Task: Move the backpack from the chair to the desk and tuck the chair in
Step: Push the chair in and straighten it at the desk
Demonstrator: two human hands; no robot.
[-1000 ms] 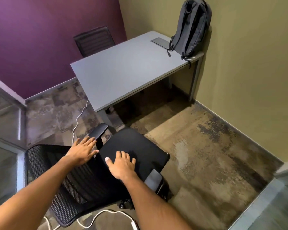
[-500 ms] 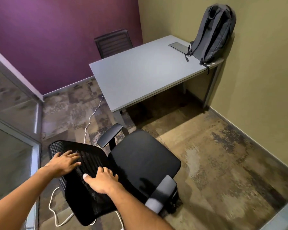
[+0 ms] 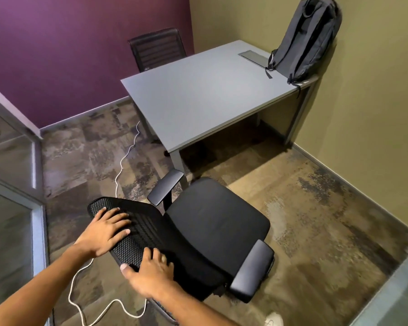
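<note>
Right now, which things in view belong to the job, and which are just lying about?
Job:
- backpack, upright on the desk
- office chair, still out from the desk
- left hand and right hand, on its mesh backrest

Lying about:
- second chair behind the desk
- white cable on the carpet

Black all over the chair (image 3: 212, 222): mesh-patterned back, plain black seat, dark grey armrests. At one o'clock the backpack (image 3: 309, 38) shows charcoal grey on a pale grey desk (image 3: 198, 95). Purple wall (image 3: 68, 55) at eleven o'clock, olive wall (image 3: 375, 102) at two. Carpet (image 3: 316, 196) mottled brown, tan and grey. White cable (image 3: 125, 161) trailing across it.
</note>
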